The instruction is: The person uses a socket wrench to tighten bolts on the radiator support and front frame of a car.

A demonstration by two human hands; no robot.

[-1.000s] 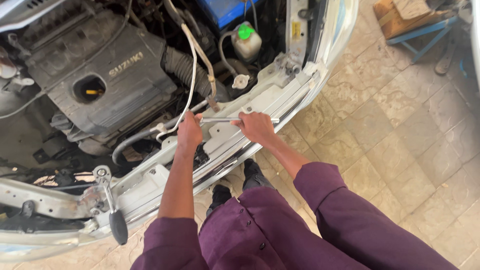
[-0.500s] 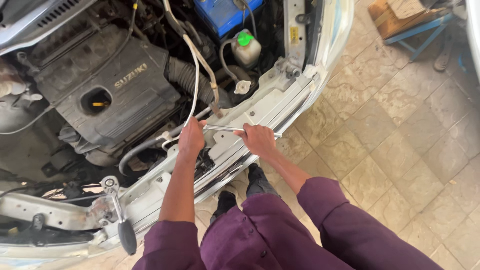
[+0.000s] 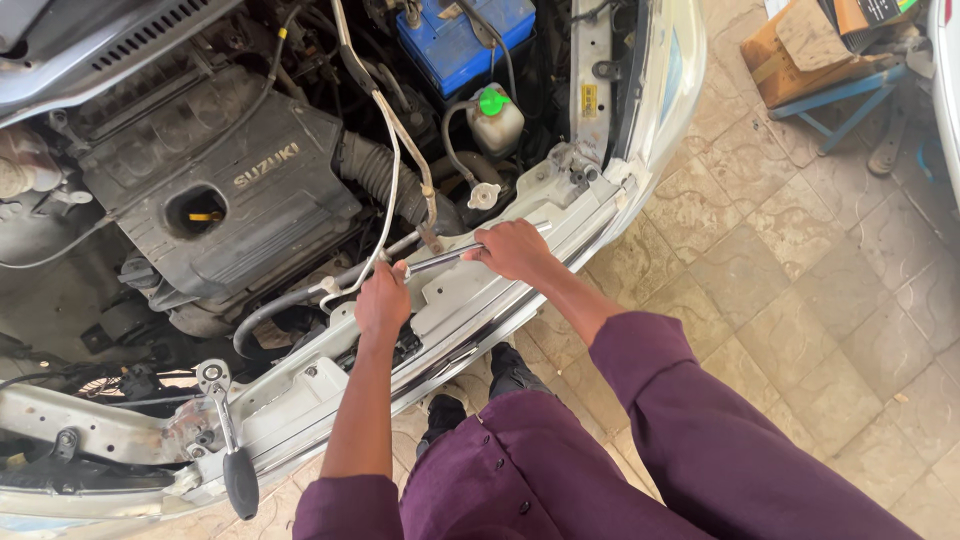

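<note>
Over the front crossbar (image 3: 330,385) of the car, both hands grip a long metal wrench (image 3: 440,260): the left hand (image 3: 382,303) wraps its head end, the right hand (image 3: 515,250) closes around the handle. Another ratchet (image 3: 228,440) rests on the crossbar, left of the hands.

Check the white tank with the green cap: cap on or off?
On. The green cap sits on top of the white tank beside the blue battery; no open neck shows.
</note>
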